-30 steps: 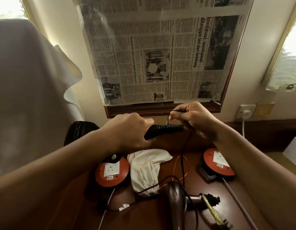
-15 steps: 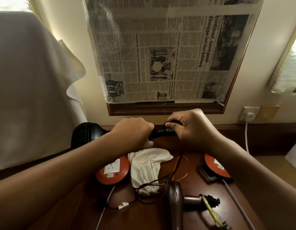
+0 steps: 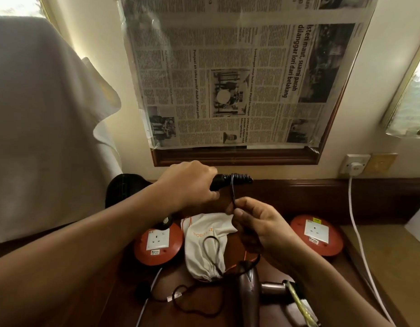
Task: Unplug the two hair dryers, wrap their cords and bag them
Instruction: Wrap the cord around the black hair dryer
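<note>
My left hand grips the handle of a black hair dryer, held above the desk; its head shows behind my left wrist. Several turns of its black cord are wound round the handle end. My right hand pinches that cord just below the handle, and the slack runs down across a white drawstring bag to a black plug on the desk. A brown hair dryer lies at the near edge, with a yellow-tied cord bundle beside its handle.
Two orange extension reels sit on the wooden desk either side of the bag. A white cable runs from a wall socket at the right. A newspaper-covered frame hangs above. White cloth drapes at left.
My right hand has dropped from the handle end toward me, drawing the cord down. More turns of cord sit on the handle. My left hand stays on the dryer.
</note>
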Demonstrator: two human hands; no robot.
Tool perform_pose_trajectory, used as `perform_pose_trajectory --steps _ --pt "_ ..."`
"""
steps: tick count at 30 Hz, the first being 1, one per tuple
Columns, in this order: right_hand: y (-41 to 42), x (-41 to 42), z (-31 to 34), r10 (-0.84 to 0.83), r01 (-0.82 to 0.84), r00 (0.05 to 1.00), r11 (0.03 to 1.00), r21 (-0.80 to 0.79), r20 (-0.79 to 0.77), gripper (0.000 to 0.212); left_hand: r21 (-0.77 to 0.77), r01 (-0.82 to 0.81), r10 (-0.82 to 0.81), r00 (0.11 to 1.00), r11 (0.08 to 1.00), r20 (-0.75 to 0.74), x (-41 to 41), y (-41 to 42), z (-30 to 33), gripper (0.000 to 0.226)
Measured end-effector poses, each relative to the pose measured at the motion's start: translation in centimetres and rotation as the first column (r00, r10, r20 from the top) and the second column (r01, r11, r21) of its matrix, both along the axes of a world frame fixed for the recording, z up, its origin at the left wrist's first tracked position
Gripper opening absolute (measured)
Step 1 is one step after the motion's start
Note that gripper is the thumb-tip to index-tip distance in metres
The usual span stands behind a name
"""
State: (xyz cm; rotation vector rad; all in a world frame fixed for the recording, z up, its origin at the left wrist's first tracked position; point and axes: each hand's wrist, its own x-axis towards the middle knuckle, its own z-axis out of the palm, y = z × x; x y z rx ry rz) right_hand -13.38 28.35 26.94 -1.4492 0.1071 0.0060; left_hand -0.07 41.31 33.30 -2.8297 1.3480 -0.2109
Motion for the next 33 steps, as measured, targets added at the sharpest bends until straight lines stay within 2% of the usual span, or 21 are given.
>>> perform_pose_trajectory --steps 3,6,9,11,15,17,19,25,31,33 --pt "-0.5 0.2 -0.2 0.027 -0.036 0.996 0.995 -0.095 -0.088 0.022 0.008 0.022 -0.022 1.000 1.000 0.000 -0.2 -0.1 -0.3 0.030" --pt "-1.1 0.4 0.1 0.060 -0.078 0.988 0.989 -0.126 -0.144 0.028 -0.001 0.019 -0.019 1.000 1.000 -0.021 -0.2 0.0 -0.6 0.028" --pt "-1.3 0.4 -0.2 0.119 -0.153 0.978 0.968 -0.201 -0.171 0.049 -0.054 -0.010 0.007 0.998 0.998 -0.061 0.1 0.3 -0.3 0.024" --pt "-1.1 0.2 -1.1 0.170 -0.196 0.970 0.970 -0.147 -0.171 0.057 -0.075 -0.027 0.022 0.998 0.997 -0.061 0.4 0.5 0.0 0.022" --pt "-1.0 0.5 -3.1 0.232 -0.217 0.972 0.942 0.256 -0.033 0.041 -0.092 -0.031 0.024 0.997 0.995 -0.072 0.6 0.8 0.4 0.024" --pt "-0.8 0.8 -3.8 0.202 -0.198 0.979 0.926 0.321 0.022 0.034 -0.096 -0.023 0.015 0.997 0.995 -0.077 0.6 0.9 0.5 0.023" --pt "-0.5 1.1 -4.2 0.142 -0.149 0.989 0.942 0.299 0.047 0.034 -0.105 -0.001 -0.007 0.997 0.994 -0.072 0.6 0.9 0.5 0.020" --pt "-0.6 1.0 -3.9 -0.055 0.044 0.990 0.995 0.087 0.132 0.040 -0.118 -0.019 0.004 0.993 0.993 -0.121 1.2 1.1 0.8 0.024" --pt "-0.5 0.9 -5.0 0.004 -0.034 0.985 0.985 0.172 0.172 0.030 -0.129 -0.013 -0.007 0.987 0.992 -0.160 1.0 1.3 0.9 0.027" --pt "-0.5 1.2 -5.5 -0.012 -0.010 0.987 0.991 0.131 0.163 0.029 -0.130 0.007 -0.030 0.985 0.991 -0.171 0.5 1.3 0.9 0.025"
